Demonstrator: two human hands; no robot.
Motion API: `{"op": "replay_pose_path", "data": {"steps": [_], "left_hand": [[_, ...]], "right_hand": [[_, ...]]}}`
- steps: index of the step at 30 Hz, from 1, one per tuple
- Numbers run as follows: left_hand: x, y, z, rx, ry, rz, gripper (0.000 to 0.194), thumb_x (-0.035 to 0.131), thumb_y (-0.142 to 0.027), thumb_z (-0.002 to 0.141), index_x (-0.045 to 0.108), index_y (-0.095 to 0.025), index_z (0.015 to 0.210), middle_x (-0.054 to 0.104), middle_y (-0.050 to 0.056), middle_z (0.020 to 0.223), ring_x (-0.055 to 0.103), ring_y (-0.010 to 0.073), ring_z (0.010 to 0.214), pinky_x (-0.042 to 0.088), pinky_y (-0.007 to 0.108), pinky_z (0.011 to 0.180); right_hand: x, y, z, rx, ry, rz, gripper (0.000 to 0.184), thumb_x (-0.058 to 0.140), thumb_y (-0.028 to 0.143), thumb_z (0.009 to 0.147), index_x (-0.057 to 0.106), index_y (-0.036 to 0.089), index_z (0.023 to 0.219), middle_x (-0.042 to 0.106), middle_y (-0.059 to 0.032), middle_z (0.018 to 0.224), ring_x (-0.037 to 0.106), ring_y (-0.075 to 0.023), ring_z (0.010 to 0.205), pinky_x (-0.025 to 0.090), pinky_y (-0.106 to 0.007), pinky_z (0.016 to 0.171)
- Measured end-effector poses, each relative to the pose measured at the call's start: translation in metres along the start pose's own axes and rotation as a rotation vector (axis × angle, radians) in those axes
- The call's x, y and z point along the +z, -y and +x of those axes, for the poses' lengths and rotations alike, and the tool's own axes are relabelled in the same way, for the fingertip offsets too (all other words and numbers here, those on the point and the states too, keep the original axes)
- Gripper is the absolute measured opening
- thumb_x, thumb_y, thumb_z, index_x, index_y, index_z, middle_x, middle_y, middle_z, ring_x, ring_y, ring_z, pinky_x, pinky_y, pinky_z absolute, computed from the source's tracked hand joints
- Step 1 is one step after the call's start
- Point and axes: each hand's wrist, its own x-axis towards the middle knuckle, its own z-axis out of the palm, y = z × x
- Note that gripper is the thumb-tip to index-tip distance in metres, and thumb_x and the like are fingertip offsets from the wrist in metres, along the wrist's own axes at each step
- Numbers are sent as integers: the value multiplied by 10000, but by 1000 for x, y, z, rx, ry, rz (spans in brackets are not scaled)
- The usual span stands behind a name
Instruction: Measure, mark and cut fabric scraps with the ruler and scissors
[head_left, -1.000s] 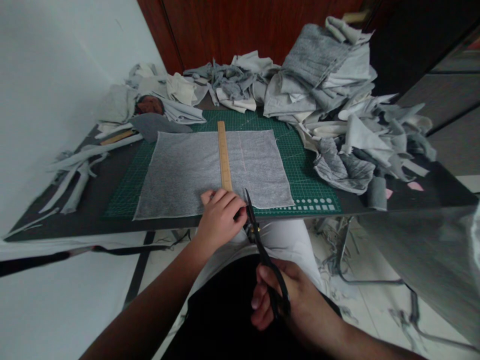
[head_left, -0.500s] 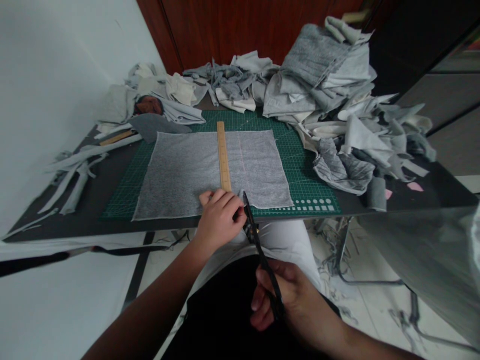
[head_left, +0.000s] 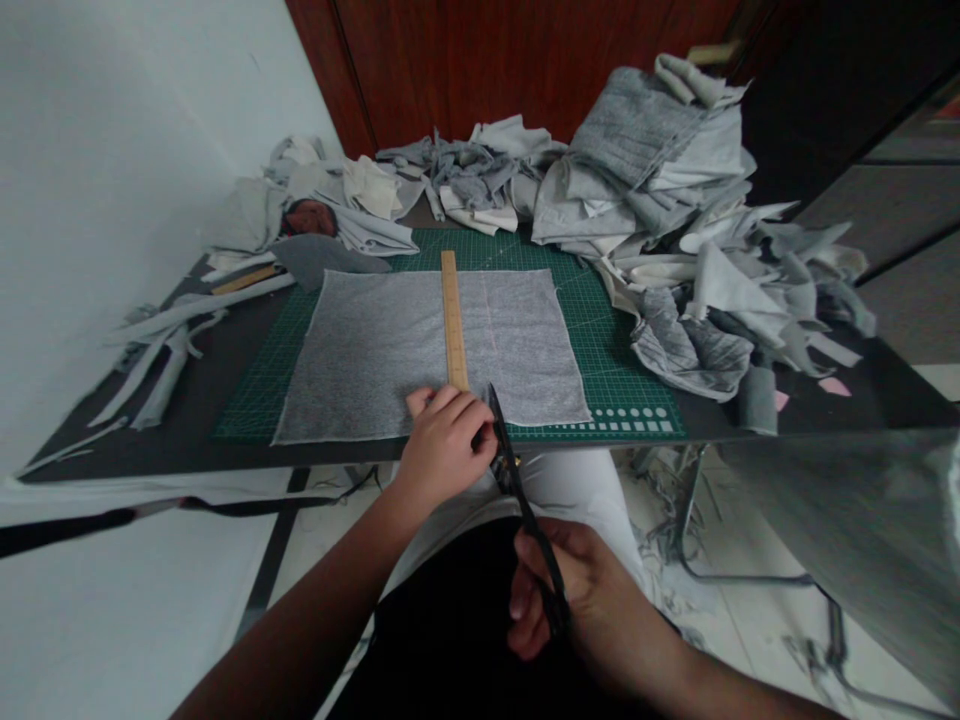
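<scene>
A grey rectangle of fabric [head_left: 375, 350] lies flat on a green cutting mat [head_left: 622, 360]. A wooden ruler [head_left: 452, 315] runs lengthwise down its middle, beside a faint pink line. My left hand [head_left: 446, 445] is closed at the fabric's near edge, fingers pinching the cloth just below the ruler's end. My right hand [head_left: 577, 590] grips the handles of black scissors [head_left: 517, 480]. The blades point up at the fabric's near edge, right beside my left fingers.
Heaps of grey and white cloth scraps [head_left: 675, 200] crowd the back and right of the dark table [head_left: 195, 420]. Cut strips [head_left: 157, 350] lie at the left. A white wall stands on the left and a red-brown door behind. Scraps litter the floor under the table.
The view has shifted slightly, so everything sits a little lower in frame. Both hands and the scissors stay at the fabric's near edge with hardly any movement.
</scene>
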Motion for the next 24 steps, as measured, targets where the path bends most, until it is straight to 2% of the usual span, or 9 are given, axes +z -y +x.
{"op": "replay_pose_path", "data": {"steps": [19,24], "left_hand": [[-2,0,1,-14,33,-37,90,625,-147,841,602,-220,795,708,4,799,608,236,888,328,471,882],[-4,1,2,-13,38,-77,83,626,-145,832,610,-217,795,704,2,800,608,232,882,323,464,871]], "right_hand": [[5,10,7,-10,-28,-33,676,716,793,708,560,151,851,592,4,535,594,-131,423,439,-198,423],[8,12,11,-26,-58,-23,714,720,825,669,553,150,830,604,1,584,603,-136,426,438,-208,415]]}}
